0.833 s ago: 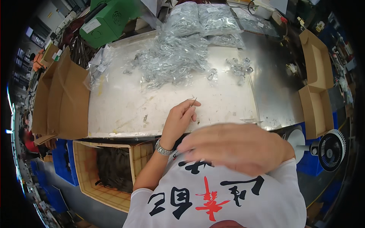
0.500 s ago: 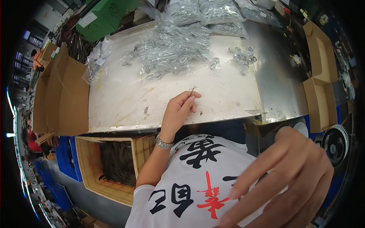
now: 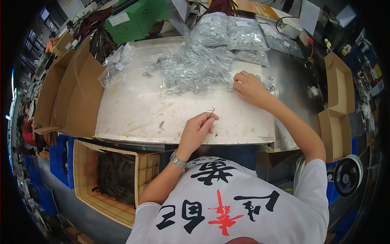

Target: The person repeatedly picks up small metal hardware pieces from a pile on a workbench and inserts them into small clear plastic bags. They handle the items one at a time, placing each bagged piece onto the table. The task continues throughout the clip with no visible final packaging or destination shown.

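Observation:
My left hand (image 3: 200,129) is closed in a pinch above the front half of the white tabletop (image 3: 134,110). A thin dark metal piece (image 3: 211,113) with a short cross part at its tip sticks up from its fingers; its exact kind is too small to tell. Farther off, my right hand (image 3: 248,86) rests low over the table with curled fingers, at the right edge of a heap of small clear bags (image 3: 195,67) holding shiny metal hooks. Whatever lies within those fingers is hidden. Several loose metal hooks (image 3: 269,82) show just beyond that wrist.
Large filled clear bags (image 3: 248,33) are stacked at the back. Open cardboard boxes stand left (image 3: 75,93) and right (image 3: 335,126). A green metal box (image 3: 132,22) sits back left. Below the table edge are a yellow crate (image 3: 85,179) of dark strips and a fan (image 3: 348,177).
My right hand has gone from close in front of the camera to the right side of the bag heap. My left hand still holds the thin metal piece. The view has shifted.

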The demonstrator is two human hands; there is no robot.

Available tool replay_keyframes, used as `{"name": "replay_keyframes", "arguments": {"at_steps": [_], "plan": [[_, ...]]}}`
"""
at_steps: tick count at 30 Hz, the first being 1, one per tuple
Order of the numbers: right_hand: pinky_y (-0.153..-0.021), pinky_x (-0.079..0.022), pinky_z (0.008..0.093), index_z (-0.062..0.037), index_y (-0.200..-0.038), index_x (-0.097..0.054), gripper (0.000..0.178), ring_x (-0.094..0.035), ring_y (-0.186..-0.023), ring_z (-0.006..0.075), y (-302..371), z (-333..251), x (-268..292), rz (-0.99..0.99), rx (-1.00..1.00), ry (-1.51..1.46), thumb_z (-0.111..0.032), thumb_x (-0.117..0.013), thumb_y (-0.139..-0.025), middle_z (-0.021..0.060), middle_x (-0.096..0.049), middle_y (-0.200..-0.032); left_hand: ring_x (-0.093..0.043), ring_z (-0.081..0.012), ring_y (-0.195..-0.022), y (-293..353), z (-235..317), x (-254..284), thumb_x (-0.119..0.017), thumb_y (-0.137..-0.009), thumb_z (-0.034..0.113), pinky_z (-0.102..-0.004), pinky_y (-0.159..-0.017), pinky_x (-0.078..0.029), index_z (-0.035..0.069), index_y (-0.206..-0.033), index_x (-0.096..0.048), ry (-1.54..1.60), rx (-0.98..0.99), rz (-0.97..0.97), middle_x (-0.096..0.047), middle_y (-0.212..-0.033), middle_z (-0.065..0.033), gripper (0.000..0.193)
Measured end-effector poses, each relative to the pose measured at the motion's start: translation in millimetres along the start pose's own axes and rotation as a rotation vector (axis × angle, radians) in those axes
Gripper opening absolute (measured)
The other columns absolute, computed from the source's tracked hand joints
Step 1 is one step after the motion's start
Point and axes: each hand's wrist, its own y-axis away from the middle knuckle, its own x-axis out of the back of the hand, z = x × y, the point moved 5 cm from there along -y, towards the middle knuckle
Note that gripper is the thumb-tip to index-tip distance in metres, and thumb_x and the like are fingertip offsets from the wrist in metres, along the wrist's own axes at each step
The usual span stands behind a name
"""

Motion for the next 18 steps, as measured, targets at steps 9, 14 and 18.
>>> {"name": "replay_keyframes", "arguments": {"at_steps": [9,14,18], "plan": [[-0.072,-0.055,0.0298,0.0005,-0.106,-0.062,0.017,-0.07,-0.079,0.0149,7.7,-54.8,23.5,0.034,-0.442,-1.111,-0.016,-0.061,-0.109,0.0093,-0.077,-0.089,-0.041,0.0009,-0.061,-14.5,19.9,30.7,-0.063,-0.108,0.016,-0.0189,-0.055,-0.034,-0.001,-0.12,-0.073,0.179,-0.078,0.261,-0.068,-0.088,0.0011,0.023],[-0.071,-0.058,0.0284,0.0014,-0.106,-0.064,0.016,-0.071,-0.076,0.0136,6.2,-92.7,13.2,-0.139,-0.496,-1.408,-0.014,-0.061,-0.109,0.0089,-0.075,-0.087,-0.047,-0.0018,-0.062,-36.3,46.4,46.9,-0.069,-0.105,0.018,-0.0222,-0.057,-0.04,-0.002,-0.104,-0.077,-0.134,-0.193,0.048,-0.072,-0.084,0.0019,0.022],[-0.069,-0.058,0.0282,0.0027,-0.106,-0.066,0.018,-0.071,-0.073,0.0144,10.4,-92.2,8.2,-0.074,-0.567,-1.523,-0.014,-0.061,-0.109,0.0099,-0.075,-0.086,-0.052,-0.0027,-0.064,-22.2,49.2,44.0,-0.07,-0.104,0.019,-0.0241,-0.058,-0.041,-0.001,-0.089,-0.074,-0.269,-0.15,0.207,-0.069,-0.074,0.001,0.025]]}}
